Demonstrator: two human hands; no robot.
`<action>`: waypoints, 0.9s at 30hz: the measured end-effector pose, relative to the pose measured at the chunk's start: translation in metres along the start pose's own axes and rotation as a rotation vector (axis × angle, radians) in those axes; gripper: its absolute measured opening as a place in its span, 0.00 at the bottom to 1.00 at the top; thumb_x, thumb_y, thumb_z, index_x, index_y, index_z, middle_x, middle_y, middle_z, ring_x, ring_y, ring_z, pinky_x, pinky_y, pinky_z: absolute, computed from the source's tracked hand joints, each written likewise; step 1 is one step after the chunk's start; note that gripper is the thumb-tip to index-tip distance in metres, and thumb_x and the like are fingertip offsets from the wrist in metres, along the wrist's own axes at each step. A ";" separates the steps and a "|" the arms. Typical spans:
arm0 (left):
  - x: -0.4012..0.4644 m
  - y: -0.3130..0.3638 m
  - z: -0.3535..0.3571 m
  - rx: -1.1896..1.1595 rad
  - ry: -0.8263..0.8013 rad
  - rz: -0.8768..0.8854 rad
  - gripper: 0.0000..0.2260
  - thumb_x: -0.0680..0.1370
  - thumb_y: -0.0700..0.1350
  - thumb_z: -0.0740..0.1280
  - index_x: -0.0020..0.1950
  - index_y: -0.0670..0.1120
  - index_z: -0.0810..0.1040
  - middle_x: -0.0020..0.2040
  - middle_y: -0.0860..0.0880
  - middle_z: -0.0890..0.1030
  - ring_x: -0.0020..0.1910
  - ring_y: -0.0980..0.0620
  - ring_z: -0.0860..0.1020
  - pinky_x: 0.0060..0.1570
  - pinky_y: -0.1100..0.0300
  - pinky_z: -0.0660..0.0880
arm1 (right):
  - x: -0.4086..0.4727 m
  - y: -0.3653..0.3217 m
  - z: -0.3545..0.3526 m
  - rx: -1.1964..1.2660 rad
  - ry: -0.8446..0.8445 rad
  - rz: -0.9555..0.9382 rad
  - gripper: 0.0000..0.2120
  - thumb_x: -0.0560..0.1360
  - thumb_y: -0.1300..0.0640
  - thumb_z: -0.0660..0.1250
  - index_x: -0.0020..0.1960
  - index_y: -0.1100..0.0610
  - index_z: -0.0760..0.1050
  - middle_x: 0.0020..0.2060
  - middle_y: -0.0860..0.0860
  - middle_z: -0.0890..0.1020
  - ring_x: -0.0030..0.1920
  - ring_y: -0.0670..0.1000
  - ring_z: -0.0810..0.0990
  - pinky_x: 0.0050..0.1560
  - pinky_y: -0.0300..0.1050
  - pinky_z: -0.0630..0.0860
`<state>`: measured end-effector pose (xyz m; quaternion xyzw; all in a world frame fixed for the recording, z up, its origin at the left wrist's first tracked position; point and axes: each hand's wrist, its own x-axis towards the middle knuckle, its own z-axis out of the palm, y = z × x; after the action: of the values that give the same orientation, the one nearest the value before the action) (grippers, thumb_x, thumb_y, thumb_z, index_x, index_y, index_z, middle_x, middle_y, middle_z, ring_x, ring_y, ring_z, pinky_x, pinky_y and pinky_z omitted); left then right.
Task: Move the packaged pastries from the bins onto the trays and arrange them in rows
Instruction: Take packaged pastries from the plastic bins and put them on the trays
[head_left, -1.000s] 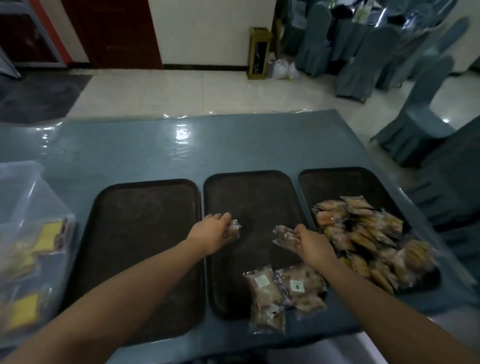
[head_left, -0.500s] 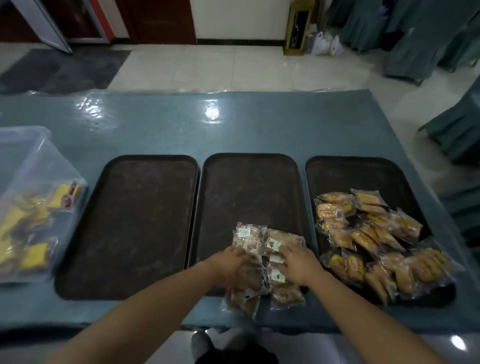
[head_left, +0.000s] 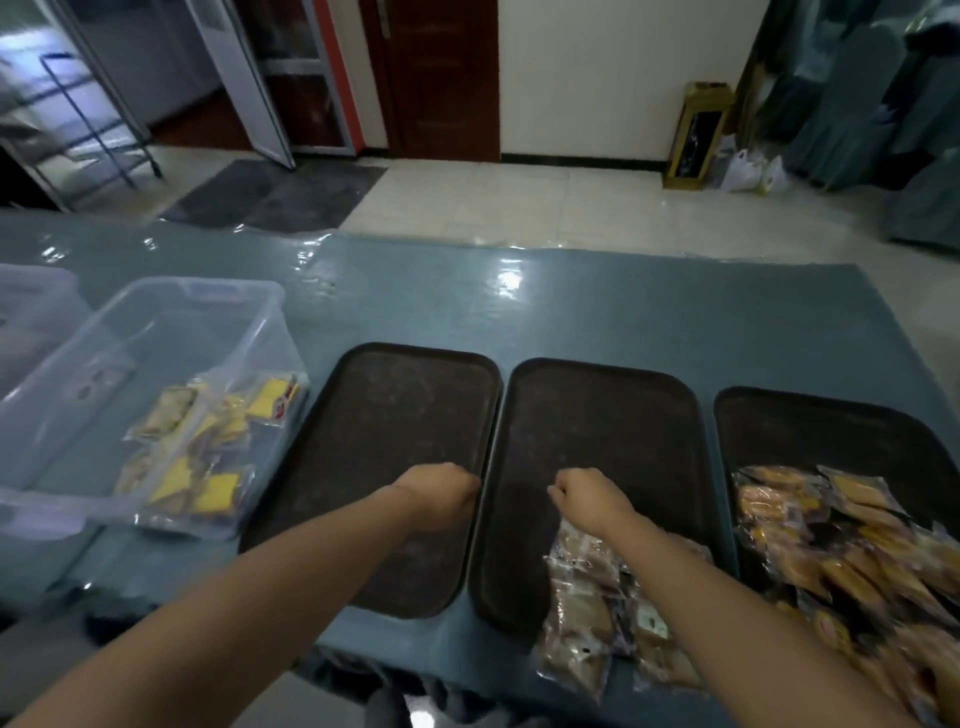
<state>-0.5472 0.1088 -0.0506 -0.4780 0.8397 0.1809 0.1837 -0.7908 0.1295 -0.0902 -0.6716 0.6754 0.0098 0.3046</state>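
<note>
Left hand (head_left: 441, 491) knuckles-up over the left dark tray (head_left: 384, 415), right hand (head_left: 587, 496) over the middle tray (head_left: 597, 415), grip of both unclear, crinkly clear-wrapped brown pastries (head_left: 587, 613) heaped on that tray's near end, yellow packets (head_left: 208, 447) in a clear plastic bin (head_left: 156, 322), glossy blue counter (head_left: 571, 312).

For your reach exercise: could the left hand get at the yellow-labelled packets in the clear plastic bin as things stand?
Probably yes: the left hand is over the left dark tray, and the yellow-labelled packets lie in the open-topped clear plastic bin beside it.
</note>
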 end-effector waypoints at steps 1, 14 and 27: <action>-0.007 -0.015 -0.004 -0.004 0.018 -0.022 0.11 0.81 0.54 0.59 0.50 0.49 0.77 0.52 0.46 0.80 0.51 0.43 0.80 0.50 0.50 0.78 | 0.005 -0.020 -0.001 -0.018 0.002 -0.023 0.15 0.82 0.48 0.61 0.38 0.51 0.70 0.39 0.50 0.78 0.41 0.54 0.78 0.41 0.46 0.72; -0.072 -0.259 -0.068 0.055 0.265 -0.101 0.18 0.81 0.54 0.58 0.48 0.44 0.82 0.49 0.42 0.83 0.47 0.39 0.81 0.45 0.54 0.74 | 0.062 -0.282 0.004 -0.092 0.148 0.108 0.13 0.78 0.55 0.60 0.35 0.53 0.74 0.37 0.50 0.78 0.38 0.53 0.78 0.38 0.45 0.74; -0.099 -0.456 -0.098 -0.014 0.375 -0.166 0.07 0.82 0.48 0.60 0.54 0.51 0.77 0.53 0.44 0.81 0.50 0.39 0.79 0.43 0.53 0.75 | 0.151 -0.473 -0.008 -0.057 0.156 -0.176 0.16 0.76 0.47 0.58 0.32 0.52 0.67 0.40 0.52 0.80 0.46 0.58 0.79 0.40 0.47 0.69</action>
<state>-0.1168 -0.0835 0.0231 -0.5720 0.8157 0.0790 0.0350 -0.3492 -0.0561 0.0400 -0.7353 0.6350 -0.0502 0.2316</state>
